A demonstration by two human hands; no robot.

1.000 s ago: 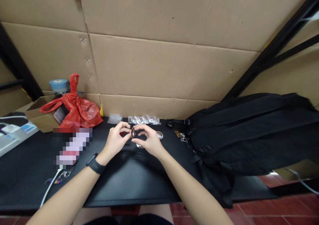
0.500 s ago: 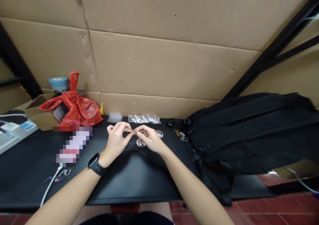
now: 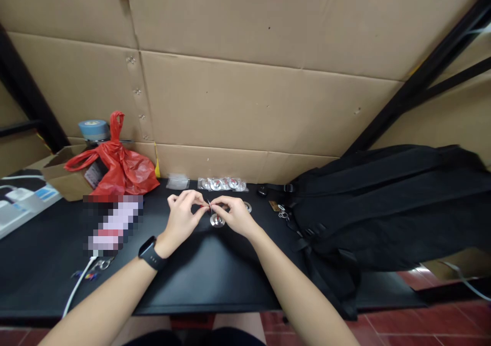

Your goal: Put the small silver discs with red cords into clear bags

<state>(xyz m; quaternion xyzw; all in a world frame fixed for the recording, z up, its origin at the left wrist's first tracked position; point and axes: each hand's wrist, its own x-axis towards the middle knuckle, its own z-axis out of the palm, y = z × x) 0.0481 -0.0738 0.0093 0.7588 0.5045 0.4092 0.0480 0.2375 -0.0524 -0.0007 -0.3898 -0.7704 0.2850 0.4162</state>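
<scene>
My left hand (image 3: 184,214) and my right hand (image 3: 235,215) meet above the black tabletop, fingertips pinched together. Between them is a thin metal finger cymbal (image 3: 209,206), seen nearly edge-on, with a bit of red at its left side under the left fingertips. Just below lies another silver finger cymbal (image 3: 217,220) with a red strap at its centre. A third metal disc (image 3: 248,207) is partly hidden behind my right hand. Further back, several similar discs in clear plastic packets (image 3: 223,184) lie in a row. A black watch (image 3: 152,253) is on my left wrist.
A clear plastic packet (image 3: 178,182) lies behind my left hand. On the left are a red plastic bag (image 3: 125,167), a cardboard box (image 3: 69,178), a power strip (image 3: 28,210) and a white cable (image 3: 76,290). A black backpack (image 3: 387,208) covers the right side. Cardboard (image 3: 238,100) walls the back.
The view has shifted slightly. Both hands keep their pinch on the finger cymbal, which has turned a little between the fingertips.
</scene>
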